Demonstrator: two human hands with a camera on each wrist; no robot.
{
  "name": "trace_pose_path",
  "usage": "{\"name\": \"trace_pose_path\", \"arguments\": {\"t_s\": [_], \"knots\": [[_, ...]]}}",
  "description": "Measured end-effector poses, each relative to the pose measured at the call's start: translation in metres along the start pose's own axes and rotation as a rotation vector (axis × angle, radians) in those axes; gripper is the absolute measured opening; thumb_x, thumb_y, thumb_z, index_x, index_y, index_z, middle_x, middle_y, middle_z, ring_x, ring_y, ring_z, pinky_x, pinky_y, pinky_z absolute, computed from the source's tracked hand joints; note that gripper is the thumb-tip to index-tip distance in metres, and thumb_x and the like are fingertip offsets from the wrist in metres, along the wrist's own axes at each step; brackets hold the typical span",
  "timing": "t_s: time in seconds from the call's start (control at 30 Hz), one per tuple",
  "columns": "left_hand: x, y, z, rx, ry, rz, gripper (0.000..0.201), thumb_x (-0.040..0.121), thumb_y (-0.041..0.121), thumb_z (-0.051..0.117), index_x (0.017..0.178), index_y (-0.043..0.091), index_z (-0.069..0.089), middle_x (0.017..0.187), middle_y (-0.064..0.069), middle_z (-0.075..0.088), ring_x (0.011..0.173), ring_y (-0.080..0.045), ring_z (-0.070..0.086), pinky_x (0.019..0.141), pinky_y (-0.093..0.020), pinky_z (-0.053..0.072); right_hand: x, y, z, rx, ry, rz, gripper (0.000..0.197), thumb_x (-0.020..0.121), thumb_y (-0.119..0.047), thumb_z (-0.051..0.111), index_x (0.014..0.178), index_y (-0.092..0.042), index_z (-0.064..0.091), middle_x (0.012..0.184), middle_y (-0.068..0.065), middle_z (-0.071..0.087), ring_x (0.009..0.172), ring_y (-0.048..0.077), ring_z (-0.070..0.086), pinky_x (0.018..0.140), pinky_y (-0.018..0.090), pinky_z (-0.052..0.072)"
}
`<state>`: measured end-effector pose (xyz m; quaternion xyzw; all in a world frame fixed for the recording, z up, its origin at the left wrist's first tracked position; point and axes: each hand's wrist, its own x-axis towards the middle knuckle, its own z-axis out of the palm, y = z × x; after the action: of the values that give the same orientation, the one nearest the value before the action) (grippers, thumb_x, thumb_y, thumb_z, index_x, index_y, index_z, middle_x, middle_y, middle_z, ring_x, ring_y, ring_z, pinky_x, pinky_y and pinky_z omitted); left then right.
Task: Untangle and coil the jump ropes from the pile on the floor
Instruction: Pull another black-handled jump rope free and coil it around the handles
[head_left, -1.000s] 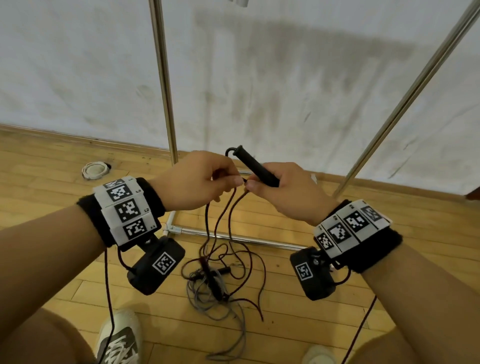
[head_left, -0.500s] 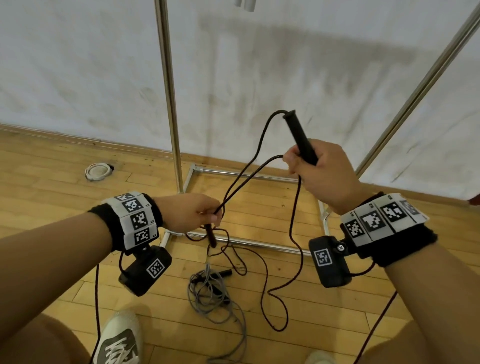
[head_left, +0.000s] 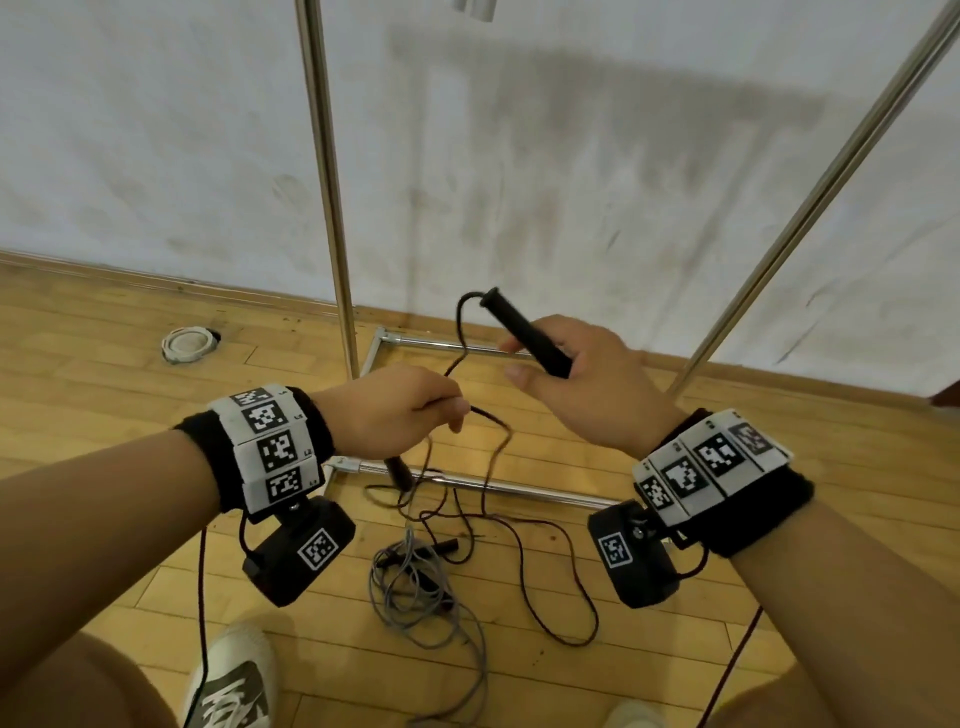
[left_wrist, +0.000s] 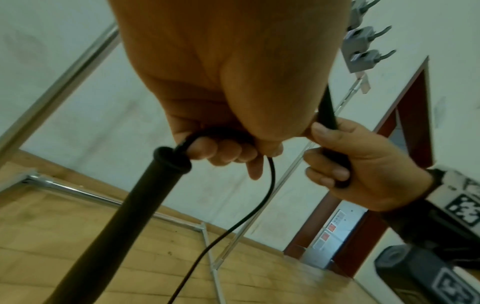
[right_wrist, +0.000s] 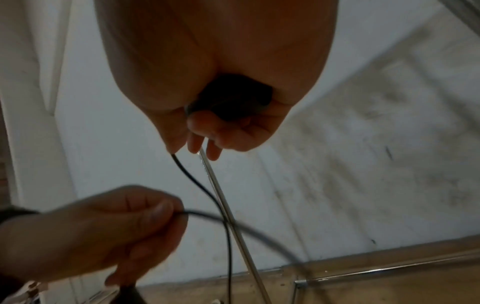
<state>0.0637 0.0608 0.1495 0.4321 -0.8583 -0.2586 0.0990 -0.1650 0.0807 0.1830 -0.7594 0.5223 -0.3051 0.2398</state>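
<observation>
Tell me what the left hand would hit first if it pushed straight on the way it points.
Probably the right hand: the left hand points at it across a small gap, though depth is unclear.

Bare indoor room, likely a gym or activity hall; exact kind cannot be told. Floor (head_left: 104, 415) of pale wooden strips, varnished, with a wooden skirting board (head_left: 156, 283) along the base of the wall. Wall (head_left: 571, 156) plain white, scuffed and smudged grey. A metal rack (head_left: 332, 208) of shiny tubes stands against it, base bars on the floor. Round white fitting (head_left: 187, 344) set in the floorboards near the wall. Left wrist view: dark red door frame (left_wrist: 415, 115), wall panel with red squares (left_wrist: 330, 232), grey hooks (left_wrist: 363, 41) mounted high.
</observation>
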Motion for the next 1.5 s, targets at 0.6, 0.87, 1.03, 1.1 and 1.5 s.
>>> {"name": "trace_pose_path", "arguments": {"t_s": [0.6, 0.87, 1.03, 1.1, 1.5], "knots": [[-0.009, 0.008, -0.002, -0.281, 0.007, -0.014, 0.016, 0.092, 0.016, 0.064, 0.099, 0.028, 0.055, 0.096, 0.009, 0.070, 0.091, -0.005, 0.066, 0.086, -0.033, 0.056, 0.007, -0.004, -0.007, 0.122, 0.130, 0.018, 0.013, 0.091, -0.035, 0.065, 0.082, -0.026, 0.063, 0.061, -0.006, 0.056, 0.046, 0.003, 0.047, 0.052, 0.026, 0.042], [-0.007, 0.002, -0.018, -0.242, 0.207, -0.138, 0.018, 0.089, 0.038, 0.067, 0.101, 0.027, 0.060, 0.082, 0.002, 0.068, 0.072, -0.011, 0.069, 0.069, -0.035, 0.060, 0.006, 0.001, -0.007, 0.300, 0.166, 0.165, 0.019, 0.095, -0.046, 0.054, 0.092, -0.030, 0.064, 0.065, -0.015, 0.056, 0.056, 0.008, 0.053, 0.058, 0.031, 0.045], [-0.004, 0.011, -0.027, -0.393, 0.348, -0.167, 0.018, 0.087, 0.035, 0.071, 0.099, 0.025, 0.062, 0.081, 0.002, 0.072, 0.070, -0.006, 0.072, 0.064, -0.025, 0.060, -0.003, -0.002, 0.014, 0.393, -0.068, 0.174, 0.008, 0.099, -0.026, 0.053, 0.104, -0.028, 0.060, 0.086, -0.007, 0.072, 0.075, 0.009, 0.070, 0.072, 0.032, 0.052], [-0.003, 0.017, -0.029, -0.404, 0.378, -0.146, 0.018, 0.087, 0.035, 0.071, 0.099, 0.024, 0.063, 0.078, 0.003, 0.072, 0.070, -0.006, 0.072, 0.065, -0.029, 0.061, -0.005, -0.006, 0.023, 0.434, -0.150, 0.185, 0.018, 0.098, -0.021, 0.055, 0.115, -0.028, 0.054, 0.096, -0.006, 0.074, 0.085, 0.011, 0.072, 0.083, 0.037, 0.054], [0.000, 0.037, -0.025, -0.402, 0.416, -0.073, 0.013, 0.088, 0.030, 0.071, 0.100, 0.031, 0.066, 0.085, 0.007, 0.074, 0.072, -0.007, 0.071, 0.068, -0.033, 0.062, -0.008, -0.017, 0.028, 0.505, -0.204, 0.155, 0.029, 0.088, -0.015, 0.071, 0.113, -0.026, 0.060, 0.092, 0.005, 0.076, 0.086, 0.018, 0.074, 0.073, 0.037, 0.061]]}}
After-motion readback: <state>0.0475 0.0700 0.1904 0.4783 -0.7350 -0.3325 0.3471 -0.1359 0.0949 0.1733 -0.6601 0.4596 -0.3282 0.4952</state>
